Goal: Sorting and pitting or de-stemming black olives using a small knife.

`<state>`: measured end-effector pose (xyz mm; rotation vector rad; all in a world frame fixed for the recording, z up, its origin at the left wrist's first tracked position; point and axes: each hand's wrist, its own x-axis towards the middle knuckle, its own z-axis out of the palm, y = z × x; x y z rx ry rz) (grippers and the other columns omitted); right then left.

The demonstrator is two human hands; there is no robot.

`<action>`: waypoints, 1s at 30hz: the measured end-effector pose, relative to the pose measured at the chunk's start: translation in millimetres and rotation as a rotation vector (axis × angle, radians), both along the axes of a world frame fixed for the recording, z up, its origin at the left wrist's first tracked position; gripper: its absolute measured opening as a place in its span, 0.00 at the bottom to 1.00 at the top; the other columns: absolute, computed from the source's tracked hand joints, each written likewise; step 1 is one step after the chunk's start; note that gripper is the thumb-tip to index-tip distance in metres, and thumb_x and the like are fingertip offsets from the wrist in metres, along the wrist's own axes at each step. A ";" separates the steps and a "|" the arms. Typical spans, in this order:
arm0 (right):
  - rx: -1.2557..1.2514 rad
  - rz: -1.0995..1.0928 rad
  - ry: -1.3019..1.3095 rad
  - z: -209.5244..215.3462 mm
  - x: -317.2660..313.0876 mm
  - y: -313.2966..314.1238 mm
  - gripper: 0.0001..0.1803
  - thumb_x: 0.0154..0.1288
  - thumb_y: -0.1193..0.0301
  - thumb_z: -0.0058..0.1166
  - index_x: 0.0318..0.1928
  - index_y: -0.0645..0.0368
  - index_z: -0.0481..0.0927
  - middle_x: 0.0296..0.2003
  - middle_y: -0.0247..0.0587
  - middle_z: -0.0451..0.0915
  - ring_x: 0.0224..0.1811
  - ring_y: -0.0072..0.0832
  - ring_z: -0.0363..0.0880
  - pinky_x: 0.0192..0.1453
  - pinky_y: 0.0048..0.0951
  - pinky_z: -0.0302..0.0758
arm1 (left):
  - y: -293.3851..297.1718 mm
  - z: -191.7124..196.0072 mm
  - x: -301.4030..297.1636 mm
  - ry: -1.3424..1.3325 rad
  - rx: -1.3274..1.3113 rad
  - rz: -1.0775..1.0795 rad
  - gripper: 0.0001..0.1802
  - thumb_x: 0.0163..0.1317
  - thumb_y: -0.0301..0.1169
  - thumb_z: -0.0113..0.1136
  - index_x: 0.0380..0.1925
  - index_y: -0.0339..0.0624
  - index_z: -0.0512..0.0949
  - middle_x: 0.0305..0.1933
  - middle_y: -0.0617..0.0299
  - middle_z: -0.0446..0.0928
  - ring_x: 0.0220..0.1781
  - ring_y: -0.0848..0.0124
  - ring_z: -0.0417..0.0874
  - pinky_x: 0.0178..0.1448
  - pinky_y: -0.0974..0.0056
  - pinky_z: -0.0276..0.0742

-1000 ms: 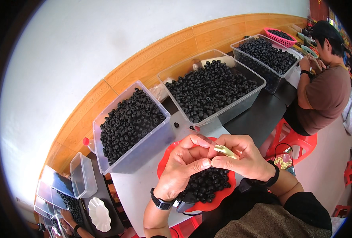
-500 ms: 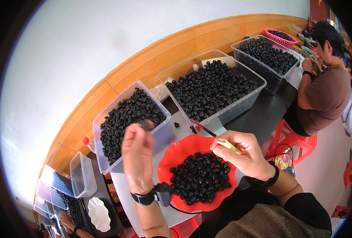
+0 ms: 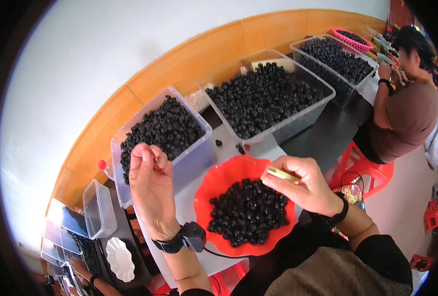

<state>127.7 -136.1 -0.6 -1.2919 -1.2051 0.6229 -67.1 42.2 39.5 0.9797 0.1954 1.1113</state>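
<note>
My left hand [image 3: 152,190] is raised in front of the left clear bin [image 3: 202,140], its fingers curled and drawn together near the thumb. Whether anything sits between those fingertips is hidden. Small black round pieces [image 3: 172,126] fill that bin, some with a hole or ring on top. My right hand [image 3: 307,185] grips the pale yellow handle of a slim tool [image 3: 282,174], which looks like a small knife, over the right rim of a red scalloped bowl [image 3: 206,195]. The blade is hard to make out against the red. More black pieces [image 3: 248,212] lie in the bowl.
Two larger clear bins of black pieces, a middle one [image 3: 298,120] and a far one [image 3: 372,76], stand along the wall. A co-worker [image 3: 409,108] sits on a red stool [image 3: 374,172] at right. At lower left are a white scalloped dish [image 3: 120,259] and another person's hand [image 3: 80,270].
My left hand has moved left and slightly up; the dark piece seen at its fingertips no longer shows. My right hand has shifted up slightly, still holding the tool. The view has shifted a little.
</note>
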 end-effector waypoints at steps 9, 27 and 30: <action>-0.121 0.000 -0.326 -22.0 11.1 7.5 0.03 0.58 0.76 0.61 0.32 0.60 0.79 0.21 0.35 0.77 0.20 0.22 0.75 0.27 0.20 0.68 | -2.1 2.9 1.9 -0.016 0.005 -0.046 0.06 0.67 0.27 0.52 0.43 0.39 0.72 0.36 0.62 0.71 0.34 0.75 0.65 0.40 0.72 0.63; -0.250 0.293 -0.779 -21.1 -8.2 -5.2 0.16 0.53 0.62 0.63 0.40 0.56 0.78 0.31 0.37 0.78 0.32 0.38 0.79 0.32 0.37 0.73 | -8.9 3.6 4.9 -0.008 0.016 -0.106 0.08 0.67 0.26 0.52 0.44 0.39 0.72 0.36 0.60 0.71 0.33 0.74 0.65 0.38 0.72 0.62; -0.266 0.318 -0.813 -29.4 -9.3 -1.9 0.12 0.55 0.64 0.60 0.37 0.56 0.78 0.31 0.36 0.77 0.32 0.36 0.79 0.30 0.35 0.72 | -7.0 3.6 7.1 0.002 0.026 -0.123 0.07 0.67 0.26 0.52 0.44 0.39 0.72 0.36 0.60 0.71 0.33 0.74 0.65 0.38 0.72 0.62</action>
